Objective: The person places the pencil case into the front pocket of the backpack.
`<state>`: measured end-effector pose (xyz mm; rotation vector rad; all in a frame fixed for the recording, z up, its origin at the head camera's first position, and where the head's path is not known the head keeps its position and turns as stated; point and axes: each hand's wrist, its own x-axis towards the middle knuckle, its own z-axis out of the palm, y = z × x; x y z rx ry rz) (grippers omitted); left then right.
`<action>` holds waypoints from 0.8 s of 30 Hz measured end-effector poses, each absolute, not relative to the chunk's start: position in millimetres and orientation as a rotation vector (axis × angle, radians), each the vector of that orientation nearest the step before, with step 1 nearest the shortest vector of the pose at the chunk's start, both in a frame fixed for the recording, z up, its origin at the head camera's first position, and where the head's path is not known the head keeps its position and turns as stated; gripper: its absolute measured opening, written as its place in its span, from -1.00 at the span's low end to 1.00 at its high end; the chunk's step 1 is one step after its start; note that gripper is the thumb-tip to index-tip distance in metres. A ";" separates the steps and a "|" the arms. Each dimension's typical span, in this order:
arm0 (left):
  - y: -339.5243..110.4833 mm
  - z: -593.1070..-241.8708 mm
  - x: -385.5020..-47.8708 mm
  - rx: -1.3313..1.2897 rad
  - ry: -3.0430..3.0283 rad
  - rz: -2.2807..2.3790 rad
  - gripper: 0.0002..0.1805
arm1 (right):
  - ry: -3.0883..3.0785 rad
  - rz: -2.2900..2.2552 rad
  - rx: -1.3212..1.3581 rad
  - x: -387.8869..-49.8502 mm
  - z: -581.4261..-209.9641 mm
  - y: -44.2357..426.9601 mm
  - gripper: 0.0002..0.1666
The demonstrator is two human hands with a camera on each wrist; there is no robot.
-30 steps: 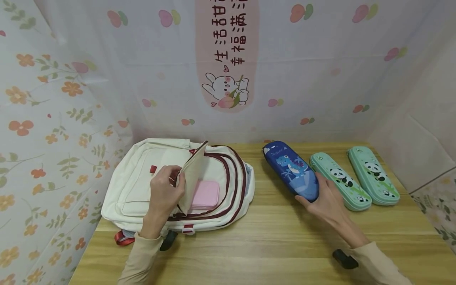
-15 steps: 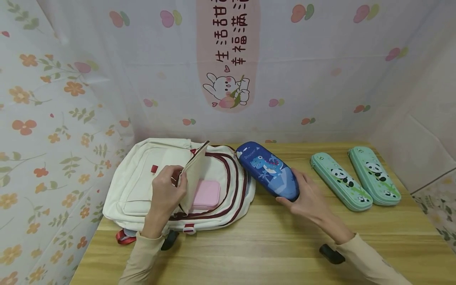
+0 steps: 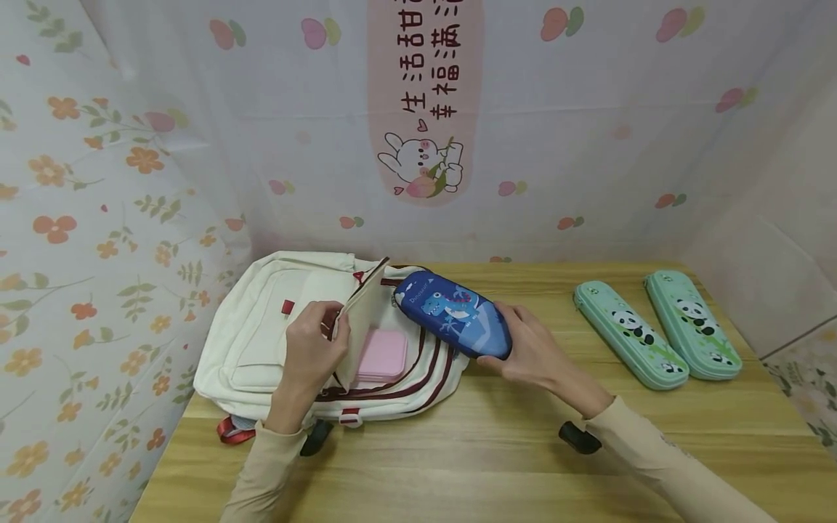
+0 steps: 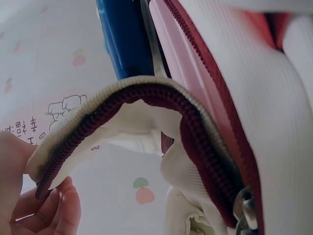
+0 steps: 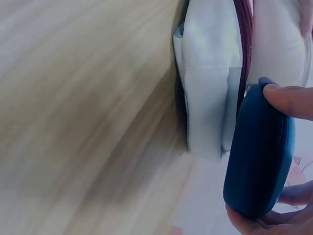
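Observation:
A white backpack [image 3: 255,327] with dark red zips lies on the table at the left. My left hand [image 3: 315,347] pinches the edge of its front flap [image 3: 358,319] and holds it raised; the left wrist view shows the zipped edge [image 4: 127,95] between thumb and fingers. Behind the flap, inside the pocket, sits a pink case [image 3: 382,354]. My right hand [image 3: 532,350] grips the near right end of a blue dinosaur case [image 3: 451,312], whose far end is over the pocket opening. In the right wrist view the case [image 5: 257,152] is beside the backpack [image 5: 210,88].
Two green panda cases [image 3: 631,334] [image 3: 694,325] lie side by side on the wooden table [image 3: 484,465] at the right. A patterned cloth [image 3: 562,145] hangs behind the table. A red strap loop [image 3: 234,431] sticks out from the backpack's near left side.
My right hand has carried the blue case leftward, from beside the green cases to over the backpack's right part. My left hand keeps its hold on the raised flap.

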<state>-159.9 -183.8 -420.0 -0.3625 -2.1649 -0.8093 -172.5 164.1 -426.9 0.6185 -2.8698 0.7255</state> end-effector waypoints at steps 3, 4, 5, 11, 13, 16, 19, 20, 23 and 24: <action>-184.6 -419.8 -160.4 -0.364 -2.154 -0.804 -0.89 | -2.872 0.710 0.667 -180.5 -424.1 156.8 0.15; -185.1 -419.9 -160.6 -0.365 -2.147 -0.801 -0.89 | -2.874 0.706 0.683 -183.5 -422.8 153.8 0.15; -185.3 -420.0 -160.9 -0.363 -2.139 -0.798 -0.90 | -2.878 0.702 0.701 -186.3 -421.2 150.3 0.16; -184.1 -420.1 -161.1 -0.363 -2.098 -0.817 -0.90 | -2.888 0.683 0.826 -205.7 -414.0 131.2 0.13; -182.9 -419.3 -160.1 -0.371 -2.090 -0.827 -0.90 | -2.894 0.684 0.853 -211.0 -412.4 127.3 0.12; -181.8 -417.7 -158.6 -0.380 -2.080 -0.828 -0.91 | -2.914 0.685 0.880 -217.7 -410.4 123.1 0.11; -181.6 -415.4 -157.2 -0.385 -2.079 -0.821 -0.91 | -2.941 0.692 0.899 -224.7 -408.1 118.3 0.12; -181.7 -414.7 -156.9 -0.387 -2.079 -0.820 -0.91 | -2.948 0.693 0.907 -227.5 -407.4 116.3 0.13; -181.6 -412.5 -155.9 -0.393 -2.080 -0.821 -0.90 | -2.966 0.708 0.954 -237.6 -404.9 110.0 0.15; -181.2 -412.1 -155.7 -0.396 -2.076 -0.822 -0.90 | -2.974 0.716 0.972 -241.4 -404.4 108.0 0.15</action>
